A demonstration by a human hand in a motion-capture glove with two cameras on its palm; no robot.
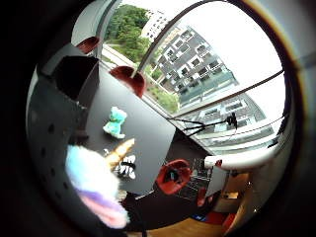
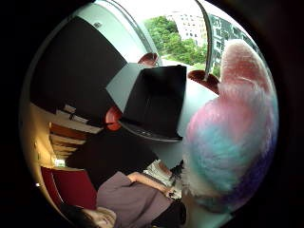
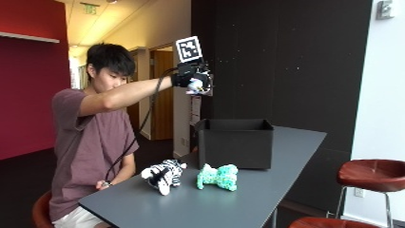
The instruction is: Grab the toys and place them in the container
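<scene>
Toys first: a fluffy pastel unicorn plush (image 2: pixel 232 142) sits in your gloved right hand (image 3: pixel 192 78), fingers curled round it, raised well above the table (image 3: pixel 278 185) and above the near edge of the black container (image 3: pixel 235 142). Its golden horn (image 1: pixel 119 150) shows in the little-finger palm view beside the pink, blue and purple fur. The open-topped container stands on the grey table. In front of it a zebra plush (image 3: pixel 163 174) and a teal bear plush (image 3: pixel 217 176) lie side by side, near each other. Your bare hand (image 3: pixel 102 184) rests at the table's near edge.
</scene>
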